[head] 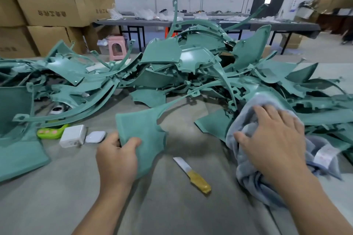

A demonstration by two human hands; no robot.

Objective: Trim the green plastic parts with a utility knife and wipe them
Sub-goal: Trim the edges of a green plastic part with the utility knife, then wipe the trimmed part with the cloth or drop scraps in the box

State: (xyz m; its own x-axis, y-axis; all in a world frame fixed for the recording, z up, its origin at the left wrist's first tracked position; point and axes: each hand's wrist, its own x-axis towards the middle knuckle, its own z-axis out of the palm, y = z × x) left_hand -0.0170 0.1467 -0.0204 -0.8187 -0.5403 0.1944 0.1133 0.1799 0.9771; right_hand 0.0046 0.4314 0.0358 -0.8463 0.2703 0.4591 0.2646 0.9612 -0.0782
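My left hand (pixel 117 156) grips the near edge of a flat green plastic part (pixel 141 131) whose thin curved arm runs up and right toward the pile. My right hand (pixel 275 139) lies spread on a grey-blue cloth (pixel 248 170), which drapes over a curved green part (pixel 265 91) at the right. A utility knife (pixel 193 175) with a yellow handle and bare blade lies on the table between my hands, touched by neither.
A large heap of green parts (pixel 191 59) fills the back of the grey table (pixel 57 196). At the left lie a white charger (pixel 73 135), a small white case (pixel 95 136) and a green gadget (pixel 50 132). Cardboard boxes (pixel 53 5) stand behind.
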